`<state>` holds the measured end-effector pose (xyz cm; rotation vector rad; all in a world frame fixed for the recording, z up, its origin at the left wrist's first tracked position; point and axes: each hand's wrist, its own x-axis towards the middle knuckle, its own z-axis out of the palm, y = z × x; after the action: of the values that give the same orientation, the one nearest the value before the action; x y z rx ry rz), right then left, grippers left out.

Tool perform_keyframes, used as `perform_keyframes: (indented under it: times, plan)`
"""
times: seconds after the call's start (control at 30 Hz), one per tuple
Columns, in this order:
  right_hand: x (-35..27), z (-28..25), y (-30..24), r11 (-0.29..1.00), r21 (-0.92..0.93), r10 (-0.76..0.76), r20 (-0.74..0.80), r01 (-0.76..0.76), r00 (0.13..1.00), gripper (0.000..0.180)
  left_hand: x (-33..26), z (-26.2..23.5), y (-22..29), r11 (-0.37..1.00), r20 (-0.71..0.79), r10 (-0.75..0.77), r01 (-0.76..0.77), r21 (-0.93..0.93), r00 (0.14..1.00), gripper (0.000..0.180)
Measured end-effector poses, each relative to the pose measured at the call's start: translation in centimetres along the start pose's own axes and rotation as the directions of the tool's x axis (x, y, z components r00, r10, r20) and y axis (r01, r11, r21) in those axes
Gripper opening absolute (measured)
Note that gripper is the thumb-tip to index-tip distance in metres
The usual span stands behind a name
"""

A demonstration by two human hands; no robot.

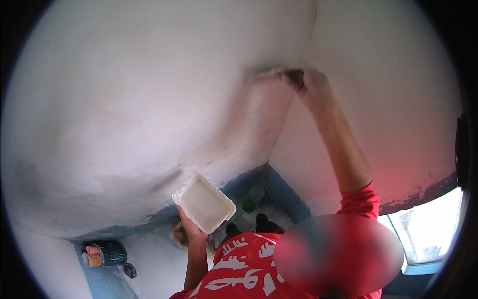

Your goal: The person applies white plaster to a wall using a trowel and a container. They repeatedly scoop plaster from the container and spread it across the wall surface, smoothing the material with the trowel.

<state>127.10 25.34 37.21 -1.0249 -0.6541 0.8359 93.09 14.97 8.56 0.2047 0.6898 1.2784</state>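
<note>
My left hand (190,224) grips the lower left side of a white rectangular tray (203,203), fingers under it. Pale, creamy paint or filler lies in the tray, and its rim is crusted with the same stuff. Raised to the upper right, my right hand (311,84) is closed around a wide flat tool (271,74) with a dark part near the grip. Motion smears this tool, and I cannot tell a brush from a scraper. It is at the whitish wall (149,99), left of the room corner, above a darker, pinkish patch.
A dark bucket (113,253) lies at the lower left, with pink and orange cups (91,258) at its mouth and a dark crumpled thing (130,270) beside it. A green bowl (248,205) is on the floor near my feet. At the right is a bright window (425,229).
</note>
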Motion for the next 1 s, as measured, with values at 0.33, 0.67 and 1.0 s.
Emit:
perform_keyframes:
  times: [0.33,0.67,1.0]
  plan:
    - [-7.4,-6.1,4.6,0.995,-0.101,0.028,0.035,-0.024,0.999,0.021,-0.2,-0.2,0.5,0.998,-0.03,0.056,-0.055,0.029,0.998,0.066]
    - [-3.4,-11.4,23.9,0.963,-0.243,0.035,-0.319,-0.118,0.947,0.021,-0.2,0.4,0.3,0.996,-0.017,0.058,-0.056,0.066,0.998,0.065]
    - [-6.6,-10.1,23.4,0.738,-0.656,-0.424,-0.271,0.157,0.864,0.024,-0.3,0.7,0.3,0.997,0.03,0.058,-0.059,0.044,0.998,0.062]
